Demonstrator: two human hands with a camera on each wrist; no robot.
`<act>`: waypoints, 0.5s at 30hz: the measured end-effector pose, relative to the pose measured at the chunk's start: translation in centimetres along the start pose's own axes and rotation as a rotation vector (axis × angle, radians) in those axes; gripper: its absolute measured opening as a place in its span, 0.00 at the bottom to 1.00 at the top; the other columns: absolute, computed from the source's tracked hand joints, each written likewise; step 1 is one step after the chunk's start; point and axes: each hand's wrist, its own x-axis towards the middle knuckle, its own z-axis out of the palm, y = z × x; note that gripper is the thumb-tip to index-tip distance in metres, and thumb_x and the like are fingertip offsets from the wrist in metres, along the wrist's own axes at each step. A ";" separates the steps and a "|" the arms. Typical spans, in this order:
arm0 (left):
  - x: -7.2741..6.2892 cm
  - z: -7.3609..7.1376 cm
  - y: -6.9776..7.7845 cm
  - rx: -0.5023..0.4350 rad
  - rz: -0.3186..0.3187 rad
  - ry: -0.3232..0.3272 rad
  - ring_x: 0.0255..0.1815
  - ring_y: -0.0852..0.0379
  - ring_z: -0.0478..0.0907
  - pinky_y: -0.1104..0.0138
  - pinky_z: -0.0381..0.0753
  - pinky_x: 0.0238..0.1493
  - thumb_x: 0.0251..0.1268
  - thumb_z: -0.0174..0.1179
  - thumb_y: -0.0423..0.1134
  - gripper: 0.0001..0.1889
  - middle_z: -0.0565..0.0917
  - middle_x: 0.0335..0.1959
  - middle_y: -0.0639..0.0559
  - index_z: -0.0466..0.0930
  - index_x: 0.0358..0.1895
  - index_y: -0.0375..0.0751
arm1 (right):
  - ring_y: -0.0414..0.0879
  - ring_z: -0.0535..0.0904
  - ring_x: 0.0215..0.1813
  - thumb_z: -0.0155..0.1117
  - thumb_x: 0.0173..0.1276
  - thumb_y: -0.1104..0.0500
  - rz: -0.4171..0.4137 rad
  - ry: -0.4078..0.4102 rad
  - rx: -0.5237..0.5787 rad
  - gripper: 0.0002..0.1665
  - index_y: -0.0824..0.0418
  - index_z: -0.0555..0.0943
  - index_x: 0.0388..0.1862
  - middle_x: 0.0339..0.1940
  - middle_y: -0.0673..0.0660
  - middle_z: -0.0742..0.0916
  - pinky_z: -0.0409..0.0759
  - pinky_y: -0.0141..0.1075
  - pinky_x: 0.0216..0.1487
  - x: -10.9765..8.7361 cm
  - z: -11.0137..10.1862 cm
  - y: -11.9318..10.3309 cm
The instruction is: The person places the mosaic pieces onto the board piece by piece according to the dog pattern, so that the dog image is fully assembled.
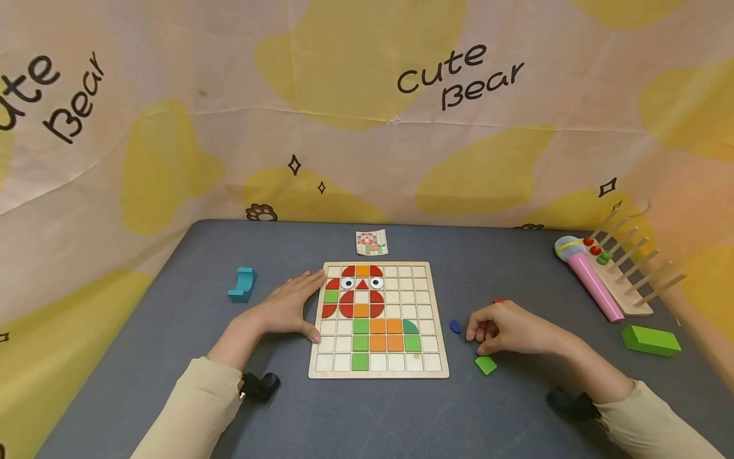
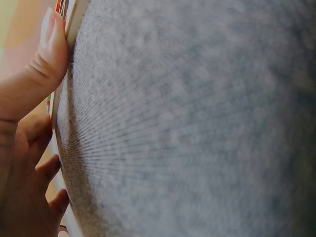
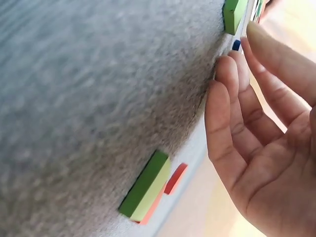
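A pale wooden grid board [image 1: 338, 363] lies flat in the middle, with red, orange, green and eye-marked tiles set in its squares. Against its left edge rests my left hand [image 1: 288, 303], fingers spread; in the left wrist view its thumb [image 2: 52, 44] touches the board's side. My right hand [image 1: 507, 328] is low over the table right of the board, fingers loosely bent and nothing between them. A green square tile [image 1: 486, 365] lies just under its thumb, and a blue piece [image 1: 455, 326] sits between hand and board. In the right wrist view a red piece [image 3: 176, 178] lies beside a green piece [image 3: 144, 186].
Behind the board lies a small pattern card [image 1: 371, 243]. A teal curved block [image 1: 242, 285] stands at left. On the right are a pink microphone [image 1: 593, 284], a wooden peg rack [image 1: 636, 306] with red and green beads, and a long green block [image 1: 652, 341].
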 end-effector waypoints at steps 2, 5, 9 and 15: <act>0.0 0.0 0.0 0.002 -0.002 0.000 0.83 0.38 0.46 0.39 0.48 0.79 0.34 0.78 0.63 0.67 0.51 0.82 0.45 0.50 0.79 0.42 | 0.30 0.76 0.30 0.77 0.55 0.60 0.001 -0.023 0.018 0.11 0.54 0.84 0.36 0.27 0.47 0.84 0.78 0.26 0.32 -0.2 -0.1 0.1; 0.0 0.0 0.0 0.001 -0.004 -0.002 0.83 0.38 0.46 0.39 0.48 0.79 0.34 0.78 0.63 0.67 0.51 0.82 0.45 0.50 0.79 0.42 | 0.31 0.76 0.31 0.78 0.53 0.59 0.002 -0.055 0.041 0.13 0.56 0.83 0.36 0.29 0.50 0.84 0.78 0.27 0.33 -0.5 -0.3 0.2; 0.0 0.0 0.0 -0.001 -0.003 -0.002 0.83 0.38 0.46 0.39 0.48 0.79 0.34 0.78 0.63 0.67 0.51 0.82 0.45 0.50 0.79 0.42 | 0.33 0.77 0.32 0.78 0.52 0.59 0.019 -0.092 0.050 0.15 0.55 0.83 0.38 0.30 0.50 0.84 0.79 0.27 0.34 -0.8 -0.5 0.5; 0.0 0.0 0.0 -0.001 0.002 -0.001 0.83 0.38 0.46 0.39 0.48 0.79 0.34 0.78 0.63 0.67 0.51 0.82 0.45 0.50 0.79 0.42 | 0.36 0.77 0.35 0.79 0.49 0.60 0.005 -0.128 0.061 0.18 0.53 0.83 0.39 0.32 0.50 0.83 0.79 0.28 0.35 -1.1 -0.6 0.8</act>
